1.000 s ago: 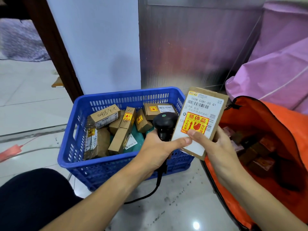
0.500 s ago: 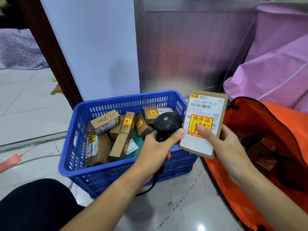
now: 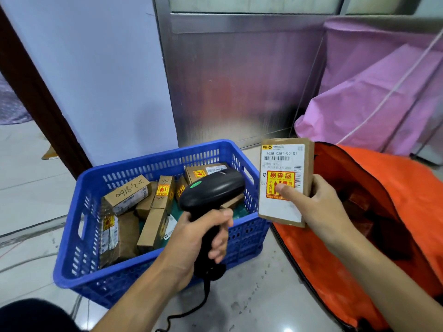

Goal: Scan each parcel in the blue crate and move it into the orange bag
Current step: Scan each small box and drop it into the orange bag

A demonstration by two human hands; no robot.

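In the head view, at centre frame, our left hand [image 3: 191, 238] is closed around the black scanner [image 3: 212, 190], its head aimed right. Our right hand [image 3: 318, 204] grips a brown parcel [image 3: 285, 180] upright, label facing us, between the blue crate [image 3: 153, 267] of parcels and the open orange bag [image 3: 393, 188] at right.

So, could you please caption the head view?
Left hand aims black scanner at right hand's labelled cardboard parcel.

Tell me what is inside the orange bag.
The orange fabric bag holds several brown cardboard parcels lying in shadow near its open mouth. How many there are and what lies deeper cannot be seen; the dark interior and the right hand cover it.
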